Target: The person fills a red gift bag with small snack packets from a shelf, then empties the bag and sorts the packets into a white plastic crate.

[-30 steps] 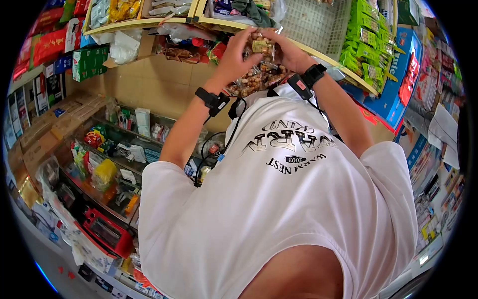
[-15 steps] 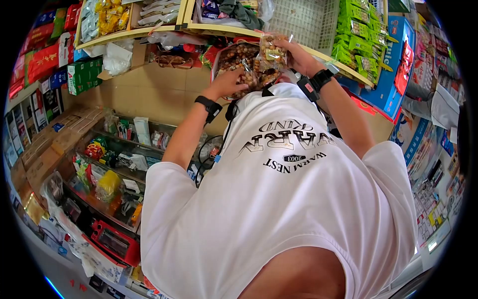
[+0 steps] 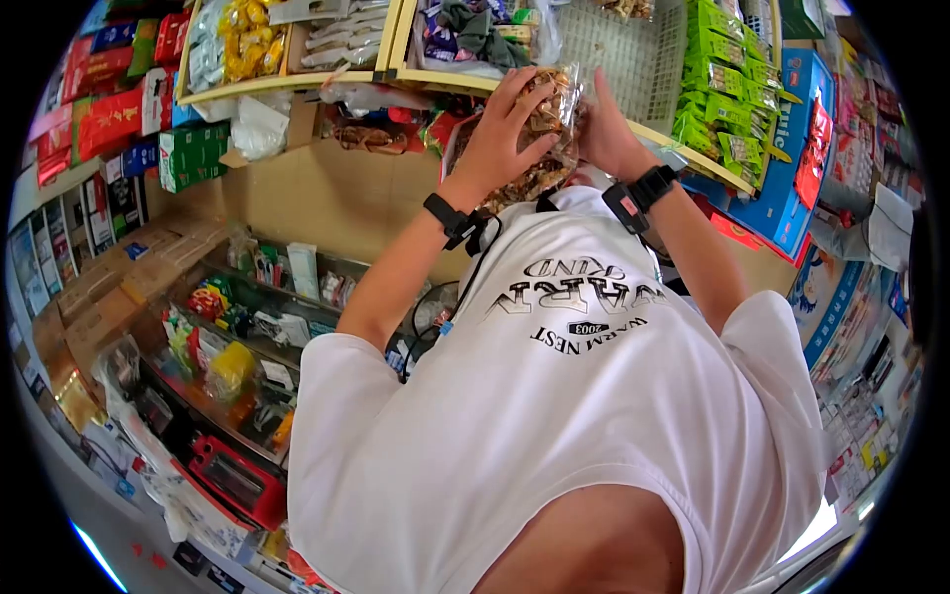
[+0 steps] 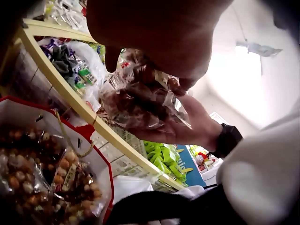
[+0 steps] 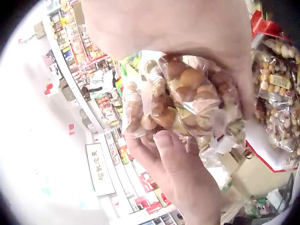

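Observation:
Several clear snack packets (image 3: pixel 556 109) filled with round brown pieces are held together between my two hands, over the front edge of the shelf baskets. My left hand (image 3: pixel 503 139) has its fingers spread across their near side, and its thumb presses on a packet in the right wrist view. On the other side, my right hand (image 3: pixel 612 137) cups them, the palm under the packets in the left wrist view. Below the hands is a white bag (image 4: pixel 101 164) with a red rim and cord handle, holding many similar packets (image 4: pixel 65 171).
A cream-edged basket (image 3: pixel 633 59) stands ahead, with green packets (image 3: pixel 722 99) on its right. Left of it are baskets of purple and yellow sweets (image 3: pixel 252 40). A glass display case (image 3: pixel 257 337) with small goods and a red boxed item (image 3: pixel 237 480) lies to the left.
Half a second ago my left hand was down in the bag while the right held a packet; the left has since risen to meet the right around the packets.

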Tool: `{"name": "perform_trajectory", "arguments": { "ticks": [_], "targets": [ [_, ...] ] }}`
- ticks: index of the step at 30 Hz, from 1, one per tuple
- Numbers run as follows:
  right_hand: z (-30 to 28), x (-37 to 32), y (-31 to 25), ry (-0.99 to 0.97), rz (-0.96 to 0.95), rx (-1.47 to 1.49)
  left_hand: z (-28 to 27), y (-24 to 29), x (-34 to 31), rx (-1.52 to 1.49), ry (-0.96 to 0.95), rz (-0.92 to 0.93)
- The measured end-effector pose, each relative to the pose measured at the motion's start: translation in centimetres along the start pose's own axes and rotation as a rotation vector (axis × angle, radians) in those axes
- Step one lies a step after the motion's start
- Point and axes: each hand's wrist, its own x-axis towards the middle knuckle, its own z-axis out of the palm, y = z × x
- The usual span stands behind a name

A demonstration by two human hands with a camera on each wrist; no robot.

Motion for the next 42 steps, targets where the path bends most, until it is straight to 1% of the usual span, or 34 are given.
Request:
{"name": "perform_trajectory", "arguments": {
  "ticks": [2, 3, 4, 6, 7, 8, 10, 11, 12, 13, 14, 15, 16, 17, 18, 20, 22, 23, 24, 25, 26, 27, 28, 30, 31, 32, 34, 35, 36, 38, 39, 40, 42],
  "targets": [
    [2.8, -3.1, -1.6, 0.085, -0.030, 0.008, 0.5, 0.0, 1.4, -0.084, -0.014, -0.024],
    [1.2, -3.0, -1.7, 0.051, -0.032, -0.044, 0.9, 0.0, 2.3, -0.119, -0.035, 0.001],
    [0.1, -2.9, -1.6, 0.061, -0.052, -0.037, 1.2, 0.1, 3.2, -0.123, -0.066, 0.028],
    [-1.3, -2.8, -2.3, 0.184, -0.119, -0.108, 2.1, 0.5, 5.3, -0.114, -0.122, 0.067],
    [-1.7, -3.3, -3.1, 0.139, -0.144, -0.026, 2.7, 0.8, 6.6, -0.198, -0.120, 0.046],
    [-1.8, -4.1, -3.2, 0.146, -0.165, -0.014, 3.5, 0.7, 7.8, -0.287, -0.120, -0.007],
    [-2.0, -4.1, -5.1, 0.223, -0.231, 0.035, 5.8, -0.4, 10.1, -0.595, -0.127, -0.131],
    [-3.1, -3.4, -6.0, 0.238, -0.257, 0.075, 6.4, -0.4, 11.8, -0.747, -0.136, -0.170],
    [-4.9, -3.0, -6.1, 0.264, -0.263, 0.126, 7.2, 0.2, 13.3, -0.893, -0.119, -0.319],
    [-6.5, -2.7, -6.5, 0.330, -0.259, 0.120, 7.8, 0.2, 14.9, -1.045, -0.157, -0.380],
    [-8.0, -2.0, -6.6, 0.333, -0.266, 0.132, 8.6, 0.1, 16.5, -1.199, -0.194, -0.444],
    [-9.0, -1.5, -6.9, 0.399, -0.269, 0.162, 9.9, -1.2, 17.7, -1.198, -0.209, -0.454],
    [-10.2, -0.9, -7.3, 0.466, -0.274, 0.192, 11.4, -3.3, 19.4, -1.070, -0.311, -0.524],
    [-11.7, -0.1, -7.4, 0.527, -0.266, 0.144, 13.0, -5.5, 21.1, -0.939, -0.411, -0.588],
    [-12.1, 0.3, -7.8, 0.616, -0.264, 0.155, 13.5, -6.2, 23.5, -0.941, -0.431, -0.599],
    [-12.9, 1.3, -8.5, 0.677, -0.328, 0.153, 14.3, -7.3, 29.1, -0.251, -0.725, -0.418],
    [-14.2, 2.9, -9.0, 0.727, -0.299, 0.161, 18.2, -11.3, 32.4, 0.172, -0.698, 0.052],
    [-14.5, 3.6, -9.0, 0.784, -0.363, 0.117, 20.1, -12.7, 34.0, 0.225, -0.743, 0.244],
    [-14.7, 4.0, -8.7, 0.840, -0.413, 0.070, 22.1, -13.7, 34.7, 0.209, -0.762, 0.239],
    [-15.1, 4.4, -8.7, 0.872, -0.450, 0.053, 23.9, -14.7, 35.3, 0.420, -0.733, 0.519],
    [-15.4, 4.6, -8.6, 0.878, -0.435, 0.057, 25.2, -15.7, 35.5, 0.628, -0.689, 0.796],
    [-15.4, 4.6, -9.1, 0.889, -0.476, 0.036, 25.9, -16.3, 35.3, 0.865, -0.745, 0.842],
    [-15.4, 4.7, -9.5, 0.897, -0.522, 0.014, 26.6, -17.0, 35.4, 0.859, -0.754, 0.840],
    [-15.2, 5.2, -10.0, 0.925, -0.499, 0.007, 27.4, -17.5, 35.1, 1.061, -0.812, 0.887],
    [-15.4, 5.7, -10.2, 0.948, -0.493, -0.011, 26.6, -18.0, 35.1, 0.949, -0.764, 0.886],
    [-15.6, 6.2, -10.3, 0.958, -0.484, -0.002, 25.7, -18.3, 35.1, 0.889, -0.804, 0.877],
    [-15.8, 7.4, -11.5, 0.946, -0.651, -0.067, 24.2, -19.8, 35.0, 0.825, -0.794, 0.813],
    [-15.9, 7.6, -12.5, 0.898, -0.612, 0.039, 23.3, -20.3, 35.0, 0.812, -0.770, 0.789],
    [-16.7, 8.6, -13.0, 0.901, -0.611, 0.041, 22.9, -20.4, 35.0, 0.810, -0.772, 0.791],
    [-18.6, 11.0, -13.9, 0.968, -0.638, 0.001, 22.4, -20.5, 34.9, 0.821, -0.768, 0.802],
    [-19.1, 11.7, -14.8, 1.029, -0.647, -0.084, 22.5, -20.3, 34.9, 0.984, -0.833, 0.788],
    [-19.5, 12.2, -15.8, 1.030, -0.645, -0.088, 22.4, -20.8, 34.8, 0.981, -0.832, 0.785],
    [-19.9, 12.6, -17.7, 0.941, -0.598, -0.186, 22.1, -22.2, 34.7, 0.939, -0.788, 0.745]
  ]
}}
